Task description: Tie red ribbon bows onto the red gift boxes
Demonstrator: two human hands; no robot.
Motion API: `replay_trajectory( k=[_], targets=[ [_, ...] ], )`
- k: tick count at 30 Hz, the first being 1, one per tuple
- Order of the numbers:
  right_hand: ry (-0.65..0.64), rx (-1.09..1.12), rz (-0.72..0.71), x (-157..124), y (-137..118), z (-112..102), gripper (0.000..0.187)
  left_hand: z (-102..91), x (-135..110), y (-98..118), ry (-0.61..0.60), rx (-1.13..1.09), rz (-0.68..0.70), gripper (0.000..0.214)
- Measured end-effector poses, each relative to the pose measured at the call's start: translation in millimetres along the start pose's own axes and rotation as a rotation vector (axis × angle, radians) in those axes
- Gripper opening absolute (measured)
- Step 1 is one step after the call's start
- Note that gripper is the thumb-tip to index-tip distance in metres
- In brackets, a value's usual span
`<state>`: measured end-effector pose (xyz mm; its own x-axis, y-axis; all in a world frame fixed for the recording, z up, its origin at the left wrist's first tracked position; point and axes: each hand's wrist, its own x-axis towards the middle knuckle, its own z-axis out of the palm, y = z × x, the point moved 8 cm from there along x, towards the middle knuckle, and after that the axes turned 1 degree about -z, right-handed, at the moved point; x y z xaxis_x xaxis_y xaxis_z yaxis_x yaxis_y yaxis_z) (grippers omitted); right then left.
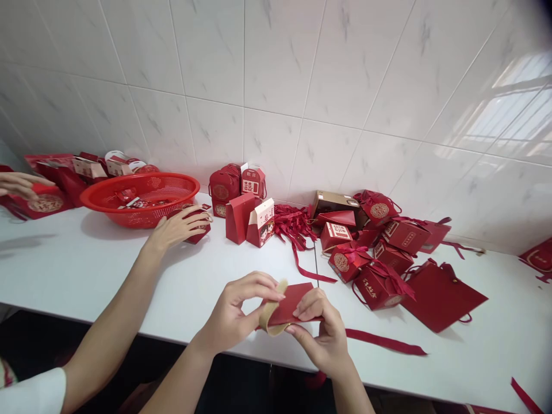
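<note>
My left hand and my right hand hold a flat red cardboard box piece with a tan inner flap, just above the front edge of the white table. The left fingers pinch the tan flap and bend it. My right thumb presses on the red face while the fingers support it from below. A loose red ribbon lies on the table just right of my right hand.
Another person's hand rests on a small red box beside a red plastic basket. A second hand shows at the far left. Folded red gift boxes and a heap of red boxes, bags and ribbons stand along the tiled wall.
</note>
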<state>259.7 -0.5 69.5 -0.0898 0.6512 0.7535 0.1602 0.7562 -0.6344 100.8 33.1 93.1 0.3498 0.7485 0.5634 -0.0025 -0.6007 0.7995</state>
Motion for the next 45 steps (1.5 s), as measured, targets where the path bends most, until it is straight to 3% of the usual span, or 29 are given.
replay_trajectory(
  k=[3, 8, 10, 24, 45],
  targets=[
    [-0.011, 0.011, 0.007, -0.7, 0.3, 1.6, 0.02, 6.8, -1.7, -4.6, 0.002, -0.018, -0.024, 0.011],
    [-0.012, 0.039, 0.028, -2.1, 4.7, 1.8, 0.02, 19.3, -11.0, -29.5, -0.013, -0.267, -0.337, 0.014],
    [-0.005, 0.06, 0.05, -2.8, 8.0, 1.3, 0.02, 20.9, -13.8, -31.9, -0.005, -0.327, -0.388, 0.014],
    [0.001, 0.182, 0.151, -8.0, 17.6, 2.6, 0.022, 18.0, -18.0, -33.1, 0.016, -0.32, -0.355, 0.013],
    [0.003, 0.194, 0.161, -6.9, 18.8, 4.9, 0.021, 24.4, -18.3, -30.7, -0.014, -0.427, -0.416, 0.013]
  ],
)
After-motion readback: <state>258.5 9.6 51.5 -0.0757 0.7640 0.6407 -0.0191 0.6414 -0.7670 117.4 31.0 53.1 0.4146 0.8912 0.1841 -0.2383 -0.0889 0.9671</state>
